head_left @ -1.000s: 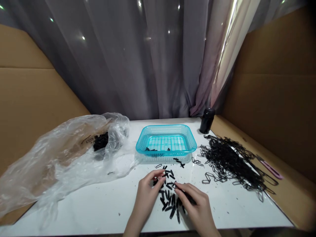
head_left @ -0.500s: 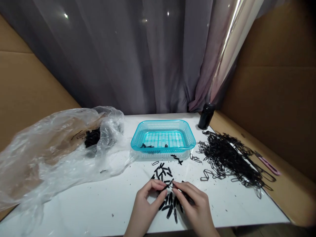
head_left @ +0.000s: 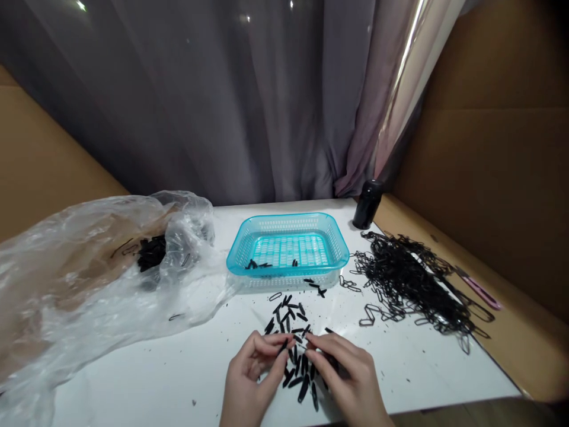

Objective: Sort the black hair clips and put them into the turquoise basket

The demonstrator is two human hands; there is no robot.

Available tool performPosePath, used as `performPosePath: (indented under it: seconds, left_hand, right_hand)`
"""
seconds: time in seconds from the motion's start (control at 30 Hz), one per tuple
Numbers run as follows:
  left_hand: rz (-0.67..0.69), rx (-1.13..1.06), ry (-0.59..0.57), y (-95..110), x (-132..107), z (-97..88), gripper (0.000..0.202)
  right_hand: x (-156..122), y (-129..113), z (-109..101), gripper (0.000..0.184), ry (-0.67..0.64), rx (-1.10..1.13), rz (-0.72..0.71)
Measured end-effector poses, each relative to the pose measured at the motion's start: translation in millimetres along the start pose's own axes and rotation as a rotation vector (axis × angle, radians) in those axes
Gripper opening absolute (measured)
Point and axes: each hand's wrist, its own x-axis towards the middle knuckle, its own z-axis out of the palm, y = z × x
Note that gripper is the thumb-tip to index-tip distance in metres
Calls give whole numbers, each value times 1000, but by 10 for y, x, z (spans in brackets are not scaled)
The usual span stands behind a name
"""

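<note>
Between the thumb and forefinger of my left hand (head_left: 252,370) is a small, slim black piece (head_left: 283,345). My right hand (head_left: 349,373) is closed in a pinch just to its right, the two hands a little apart. Something dark shows beneath its palm, but I cannot make out what it grips. Under and beyond the fingers lies a loose heap of small black elongated pieces (head_left: 303,388), partly hidden by both hands. More of these pieces (head_left: 287,311) are scattered farther up the white table.
A turquoise slotted basket (head_left: 288,271) with several black pieces stands beyond my hands. Tangled black thin loops (head_left: 409,284) lie at right, near a pink-handled tool (head_left: 478,290) and a black bottle (head_left: 368,204). A clear plastic bag (head_left: 111,308) spreads across the left, with black pieces inside.
My hands have drawn apart, the left one moving leftward with its black piece. The whole view has shifted slightly.
</note>
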Motion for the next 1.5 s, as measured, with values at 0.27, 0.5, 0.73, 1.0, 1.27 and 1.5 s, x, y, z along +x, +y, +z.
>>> performPosePath:
  seconds: [0.27, 0.5, 0.73, 1.0, 1.27, 1.5]
  left_hand:
    - [-57, 21, 3, -27, 17, -23, 36]
    - [-11, 59, 32, 104, 24, 12, 31]
    - [2, 42, 31, 112, 37, -19, 28]
    - [118, -75, 127, 145, 13, -14, 21]
    - [162, -15, 109, 155, 2, 7, 15]
    - [213, -4, 78, 185, 1, 13, 12]
  right_hand:
    - [5, -7, -1, 18, -9, 4, -3]
    - [-7, -15, -19, 20, -24, 22, 14]
    - [3, -45, -37, 19, -26, 21, 3]
    - [1, -80, -68, 24, -75, -28, -103]
    - [26, -99, -80, 23, -85, -60, -182]
    - [55, -109, -81, 18, -78, -50, -201]
